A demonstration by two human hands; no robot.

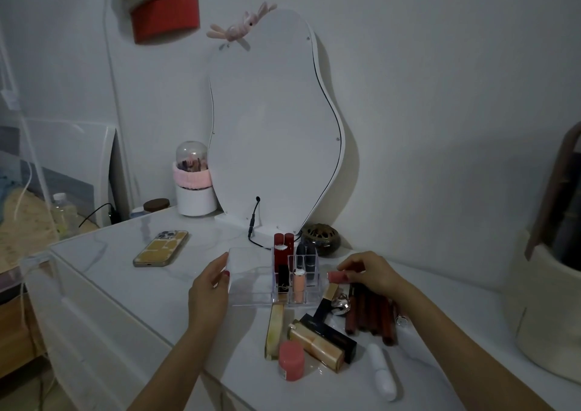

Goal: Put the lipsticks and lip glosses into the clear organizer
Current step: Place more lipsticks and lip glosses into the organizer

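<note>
Gripping the left end of the clear organizer (pixel 251 280) on the white tabletop (pixel 125 285), her left hand (pixel 211 285) curled around its edge. Her right hand (pixel 366 270) pinched a pink lipstick (pixel 337 276) just beside the organizer's right side, where several tubes already stood upright. More lipsticks and lip glosses (pixel 369 314) lay loose in front.

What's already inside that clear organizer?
The clear organizer holds two red tubes, two dark lipsticks, a black tube and a peach gloss. Left compartments look empty.

left hand (pixel 211 280) cupped, right hand (pixel 371 273) pinching
</note>
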